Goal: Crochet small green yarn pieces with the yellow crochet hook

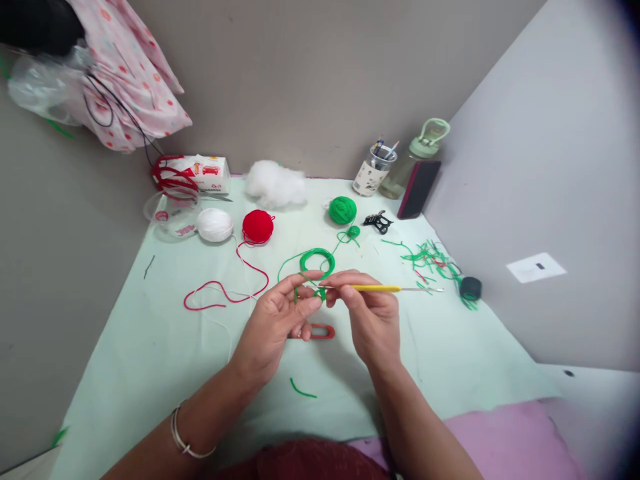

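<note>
My left hand [283, 320] is closed, pinching a strand of green yarn [315, 261] between thumb and fingers. My right hand [367, 313] grips a yellow-handled crochet hook [380, 289] whose tip meets the yarn between my two hands. The green yarn loops above my fingers and trails back to a green yarn ball [343, 209]. A small red oval piece [321, 331] lies on the mat just under my hands.
On the pale green mat [150, 347] lie a red yarn ball [258, 226] with a loose red strand, a white yarn ball [215, 224], white stuffing [276, 183], green yarn scraps [433, 259], a black hair clip [379, 221], a pen cup [374, 171], a bottle [417, 157] and a phone [419, 189].
</note>
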`<action>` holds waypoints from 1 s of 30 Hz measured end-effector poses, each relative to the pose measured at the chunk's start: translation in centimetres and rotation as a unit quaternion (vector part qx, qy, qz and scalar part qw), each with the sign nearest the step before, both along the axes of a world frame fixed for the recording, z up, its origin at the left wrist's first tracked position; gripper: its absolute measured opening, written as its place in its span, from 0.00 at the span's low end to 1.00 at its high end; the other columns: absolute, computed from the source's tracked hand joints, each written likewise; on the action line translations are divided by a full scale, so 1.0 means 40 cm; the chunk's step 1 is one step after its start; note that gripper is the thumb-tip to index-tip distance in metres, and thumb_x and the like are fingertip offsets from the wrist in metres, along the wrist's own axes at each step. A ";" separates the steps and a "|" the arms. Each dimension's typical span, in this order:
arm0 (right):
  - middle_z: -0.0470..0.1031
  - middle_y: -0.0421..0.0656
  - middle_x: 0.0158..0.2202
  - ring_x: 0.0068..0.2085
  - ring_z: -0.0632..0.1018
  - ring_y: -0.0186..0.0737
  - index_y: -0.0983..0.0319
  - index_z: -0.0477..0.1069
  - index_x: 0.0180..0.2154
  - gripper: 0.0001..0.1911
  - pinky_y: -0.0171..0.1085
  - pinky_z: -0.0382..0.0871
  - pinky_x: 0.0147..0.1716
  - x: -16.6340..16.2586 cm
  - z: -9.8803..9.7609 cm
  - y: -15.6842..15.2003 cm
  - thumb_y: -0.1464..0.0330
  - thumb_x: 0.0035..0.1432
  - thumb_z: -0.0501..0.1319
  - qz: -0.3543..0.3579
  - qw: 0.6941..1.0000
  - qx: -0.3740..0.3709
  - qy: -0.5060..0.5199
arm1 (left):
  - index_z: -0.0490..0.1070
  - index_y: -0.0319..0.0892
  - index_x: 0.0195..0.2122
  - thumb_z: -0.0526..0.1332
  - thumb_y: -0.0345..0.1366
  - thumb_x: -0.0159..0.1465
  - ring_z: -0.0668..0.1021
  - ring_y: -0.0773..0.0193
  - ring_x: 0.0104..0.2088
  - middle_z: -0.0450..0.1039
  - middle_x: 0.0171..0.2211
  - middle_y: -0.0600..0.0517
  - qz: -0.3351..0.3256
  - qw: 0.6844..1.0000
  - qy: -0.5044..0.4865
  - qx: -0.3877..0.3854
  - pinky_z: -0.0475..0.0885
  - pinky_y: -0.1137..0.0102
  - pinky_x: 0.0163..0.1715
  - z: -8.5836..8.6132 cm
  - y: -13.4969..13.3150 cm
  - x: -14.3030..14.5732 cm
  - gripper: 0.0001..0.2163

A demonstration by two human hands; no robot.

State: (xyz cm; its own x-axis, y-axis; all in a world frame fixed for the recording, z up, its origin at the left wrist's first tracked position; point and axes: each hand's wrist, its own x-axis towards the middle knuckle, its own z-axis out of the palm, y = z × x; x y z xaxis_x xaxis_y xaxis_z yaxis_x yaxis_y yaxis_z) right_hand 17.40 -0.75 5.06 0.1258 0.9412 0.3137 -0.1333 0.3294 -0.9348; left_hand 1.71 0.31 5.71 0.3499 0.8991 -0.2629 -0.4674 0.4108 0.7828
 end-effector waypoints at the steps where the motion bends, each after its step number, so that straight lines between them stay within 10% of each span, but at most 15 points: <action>1: 0.85 0.42 0.39 0.33 0.80 0.35 0.53 0.86 0.41 0.07 0.37 0.78 0.34 0.001 0.000 0.000 0.65 0.69 0.67 0.002 1.000 -0.001 0.000 | 0.85 0.47 0.49 0.75 0.35 0.62 0.63 0.82 0.19 0.71 0.34 0.58 0.004 1.000 0.001 -0.003 0.70 0.79 0.21 0.000 0.001 -0.001 0.13; 12: 0.84 0.42 0.38 0.32 0.83 0.36 0.56 0.80 0.43 0.11 0.38 0.80 0.35 0.015 0.001 -0.013 0.66 0.75 0.59 -0.005 0.998 0.018 -0.063 | 0.85 0.47 0.45 0.74 0.36 0.63 0.65 0.80 0.19 0.68 0.32 0.58 0.046 0.997 0.056 0.025 0.69 0.78 0.22 0.005 0.002 -0.014 0.09; 19: 0.84 0.44 0.46 0.44 0.85 0.44 0.48 0.82 0.53 0.20 0.40 0.82 0.40 0.005 -0.017 -0.034 0.76 0.68 0.63 -0.069 0.893 0.221 -0.387 | 0.80 0.44 0.55 0.77 0.36 0.59 0.64 0.77 0.19 0.66 0.26 0.61 0.022 0.999 -0.008 -0.023 0.67 0.79 0.22 0.002 -0.004 -0.006 0.22; 24: 0.83 0.44 0.43 0.40 0.83 0.42 0.50 0.83 0.49 0.14 0.43 0.81 0.40 0.001 -0.008 -0.029 0.71 0.70 0.62 -0.101 0.957 0.138 -0.236 | 0.83 0.38 0.50 0.77 0.33 0.60 0.52 0.79 0.19 0.54 0.21 0.64 -0.042 0.987 -0.106 -0.114 0.59 0.84 0.18 0.010 0.008 -0.013 0.17; 30: 0.83 0.44 0.38 0.34 0.81 0.39 0.56 0.83 0.40 0.10 0.40 0.78 0.33 0.000 -0.001 -0.006 0.63 0.71 0.63 -0.012 1.000 0.007 -0.012 | 0.83 0.42 0.47 0.75 0.31 0.60 0.56 0.82 0.18 0.66 0.29 0.60 -0.014 0.995 -0.076 -0.065 0.63 0.82 0.18 0.014 0.003 -0.005 0.13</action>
